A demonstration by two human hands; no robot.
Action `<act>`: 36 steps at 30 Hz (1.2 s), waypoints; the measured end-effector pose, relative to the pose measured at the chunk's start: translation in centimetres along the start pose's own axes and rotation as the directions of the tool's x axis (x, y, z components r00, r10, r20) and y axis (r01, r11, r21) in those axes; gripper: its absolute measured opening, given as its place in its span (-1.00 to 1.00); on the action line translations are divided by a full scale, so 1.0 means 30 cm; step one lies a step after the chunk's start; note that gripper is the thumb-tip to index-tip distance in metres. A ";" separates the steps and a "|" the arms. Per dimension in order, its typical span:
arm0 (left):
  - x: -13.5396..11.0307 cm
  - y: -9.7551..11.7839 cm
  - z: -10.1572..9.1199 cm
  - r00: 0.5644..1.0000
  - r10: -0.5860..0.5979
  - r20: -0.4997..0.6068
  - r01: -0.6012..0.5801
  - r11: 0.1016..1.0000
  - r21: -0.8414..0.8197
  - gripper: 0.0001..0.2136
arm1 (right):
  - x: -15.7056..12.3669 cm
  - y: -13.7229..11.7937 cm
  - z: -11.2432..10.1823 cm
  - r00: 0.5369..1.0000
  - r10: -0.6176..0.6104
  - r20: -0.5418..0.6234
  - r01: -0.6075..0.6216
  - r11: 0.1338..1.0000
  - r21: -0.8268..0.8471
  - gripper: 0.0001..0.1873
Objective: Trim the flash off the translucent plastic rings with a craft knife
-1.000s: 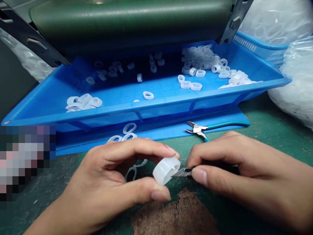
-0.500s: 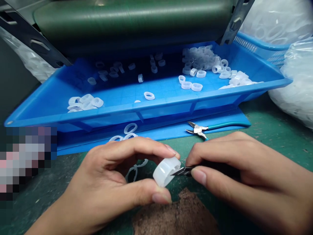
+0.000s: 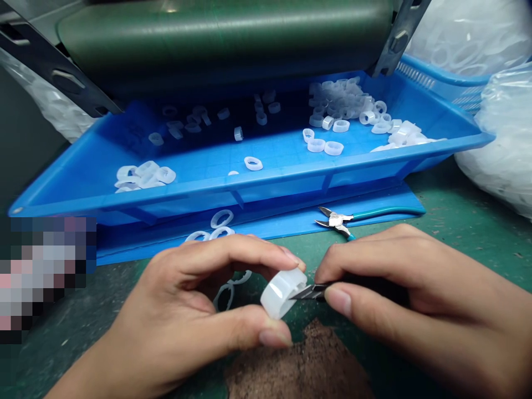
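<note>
Between thumb and fingers, my left hand [image 3: 187, 305] pinches a translucent white plastic ring [image 3: 277, 293], tilted with its opening toward the right. My right hand [image 3: 407, 293] is closed around the dark handle of a craft knife [image 3: 310, 292]. The knife's segmented blade points left, its tip at the ring's inner edge. Most of the handle is hidden in my palm. Behind my left hand lie several more white rings [image 3: 221, 218], partly covered by the fingers.
A blue tray [image 3: 282, 180] with many white rings stands beyond my hands, under a green roller [image 3: 228, 39]. Cutting pliers [image 3: 336, 220] with teal handles lie before it. A worn brown board [image 3: 299, 368] is below my hands. Bulging plastic bags [image 3: 507, 138] sit at right.
Almost nothing differs. Both hands keep the ring and the knife in nearly the same position, and the view has shifted very slightly.
</note>
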State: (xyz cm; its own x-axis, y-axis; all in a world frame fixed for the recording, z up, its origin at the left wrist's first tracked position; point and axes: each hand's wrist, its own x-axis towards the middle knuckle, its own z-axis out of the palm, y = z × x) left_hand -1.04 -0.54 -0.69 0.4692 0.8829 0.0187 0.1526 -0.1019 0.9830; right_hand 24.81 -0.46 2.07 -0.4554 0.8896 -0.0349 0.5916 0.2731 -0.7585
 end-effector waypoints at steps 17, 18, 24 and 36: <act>-0.003 0.005 -0.001 1.000 0.011 0.026 -0.011 0.999 0.031 -0.64 | -0.059 0.063 -0.014 0.999 -0.051 -0.004 0.051 0.999 0.020 -0.72; -0.002 0.004 0.000 1.000 0.013 0.024 -0.014 0.999 0.032 -0.64 | -0.042 0.040 -0.015 1.000 -0.029 0.003 0.028 0.999 0.020 -0.71; 0.002 -0.009 -0.002 0.999 0.048 0.024 -0.049 0.997 0.065 -0.65 | 0.004 -0.049 -0.028 1.000 -0.021 -0.003 0.021 1.000 0.019 -0.71; 0.007 -0.006 -0.002 0.998 0.043 0.049 -0.044 0.999 0.019 -0.63 | -0.018 -0.065 -0.038 1.000 -0.024 -0.008 0.024 1.000 0.001 -0.70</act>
State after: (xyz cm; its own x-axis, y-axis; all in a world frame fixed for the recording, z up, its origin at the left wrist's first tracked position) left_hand -1.02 -0.29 -0.84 0.5177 0.8540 0.0519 0.1481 -0.1491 0.9777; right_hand 24.67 -1.07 4.33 -0.4637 0.8859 -0.0112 0.5796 0.2937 -0.7601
